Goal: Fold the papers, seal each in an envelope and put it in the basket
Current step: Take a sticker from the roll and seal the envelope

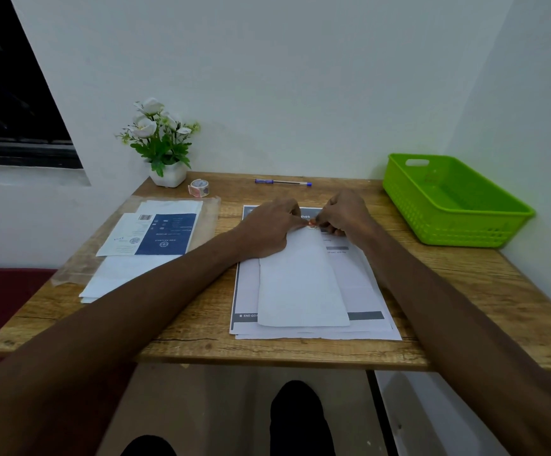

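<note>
Head view, looking down on a small wooden table (pixel 465 291) set against a pale wall. Item one: a white envelope (pixel 302 284), lying lengthwise away from the person on top of a stack of printed papers (pixel 363 284) at the table's centre, its near end close to the front edge of the stack. Item two: left hand (pixel 269 227), resting on the far left part of the envelope, fingers curled, thumb and fingertips meeting at the envelope's far end. Item three: right hand (pixel 345 213), fingers curled, its fingertips brought against those of the left hand. Between the two sets of fingertips sits a small reddish sticker (pixel 311 222), pinched there at the far end of the envelope, which extends from the grip back toward the person; which hand carries the sticker's weight cannot be told. Item four: a bright green plastic basket (pixel 458 205) at the right far corner of the table, well apart from the hands. Item five: a pile of white envelopes in a clear wrapper (pixel 208 205) on the left half of the table, with a blue-and-white printed insert (pixel 155 233) on top. Item six: a roll of stickers (pixel 199 187) near the far edge, just beside a white pot of artificial white flowers (pixel 160 143). Item seven: a blue pen (pixel 283 182) lying crosswise along the far edge, beyond the hands.
</note>
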Motion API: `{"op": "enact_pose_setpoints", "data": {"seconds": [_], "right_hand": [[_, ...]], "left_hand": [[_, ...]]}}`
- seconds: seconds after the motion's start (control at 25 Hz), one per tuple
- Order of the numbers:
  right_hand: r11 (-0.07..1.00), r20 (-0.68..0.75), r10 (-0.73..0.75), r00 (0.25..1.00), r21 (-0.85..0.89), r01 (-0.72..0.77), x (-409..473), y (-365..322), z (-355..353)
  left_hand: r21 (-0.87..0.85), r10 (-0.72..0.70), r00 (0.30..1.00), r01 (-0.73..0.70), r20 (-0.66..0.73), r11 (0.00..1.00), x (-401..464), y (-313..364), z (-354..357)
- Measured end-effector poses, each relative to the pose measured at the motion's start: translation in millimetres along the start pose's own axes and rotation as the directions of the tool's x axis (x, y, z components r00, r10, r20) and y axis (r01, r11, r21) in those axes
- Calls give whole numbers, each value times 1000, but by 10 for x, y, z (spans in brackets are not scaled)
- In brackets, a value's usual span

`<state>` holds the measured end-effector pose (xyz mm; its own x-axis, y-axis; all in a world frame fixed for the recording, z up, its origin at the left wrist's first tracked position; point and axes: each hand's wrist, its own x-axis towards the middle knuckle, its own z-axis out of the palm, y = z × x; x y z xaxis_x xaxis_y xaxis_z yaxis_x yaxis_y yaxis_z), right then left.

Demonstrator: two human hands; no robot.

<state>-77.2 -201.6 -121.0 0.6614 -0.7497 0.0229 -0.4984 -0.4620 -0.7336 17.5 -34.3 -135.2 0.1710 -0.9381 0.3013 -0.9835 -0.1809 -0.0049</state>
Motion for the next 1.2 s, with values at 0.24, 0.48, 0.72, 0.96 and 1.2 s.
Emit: {"op": "enact_pose_setpoints", "data": {"seconds": [0.24, 0.48, 0.72, 0.96, 1.2], "right_hand": [[1000, -52, 6, 999, -30, -7, 17, 7, 17], [1000, -60, 17, 998, -21, -18, 20, 18, 26], [999, -32, 34, 999, 42, -33, 46, 21, -9], [998, 274, 19, 962, -55, -4, -46, -86, -200], [998, 322, -13, 947, -54, 33, -67, -96, -167]], "left_hand": [[48, 32, 999, -32, 12, 998, 7, 14, -3], [93, 58, 998, -56, -15, 994, -19, -7, -35], [-47, -212, 950, 207, -228, 977, 8, -184, -134], [-381, -446, 894, 428, 46, 820, -82, -565, -159], [-505, -453, 890, 417, 56, 756, -46, -654, -114]]}}
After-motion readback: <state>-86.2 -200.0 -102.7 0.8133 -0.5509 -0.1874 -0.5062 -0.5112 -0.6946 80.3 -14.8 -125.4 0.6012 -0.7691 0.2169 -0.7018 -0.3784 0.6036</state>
